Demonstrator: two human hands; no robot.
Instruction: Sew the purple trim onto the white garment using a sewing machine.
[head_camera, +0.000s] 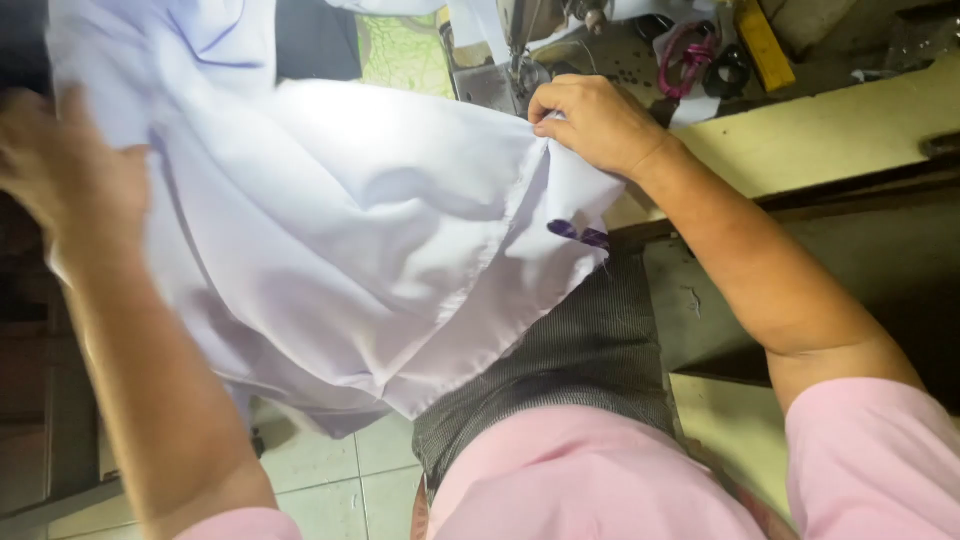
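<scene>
Pink sleeve (880, 450) nearest; white cloth (360, 230) creased, both hands' grip pinching it.

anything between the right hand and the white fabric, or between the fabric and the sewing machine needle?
Nothing visible. The right hand already pinches the white fabric at its edge, right beside the sewing machine. The left hand is blurred and touches the cloth's far side.

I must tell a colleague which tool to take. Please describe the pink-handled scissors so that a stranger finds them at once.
Start at the sewing machine at the top of the view, just above the right hand pinching the white cloth. On the dark tabletop to its right lie the scissors. Their pink looped handles set them apart from the yellow bar beside them.
</scene>
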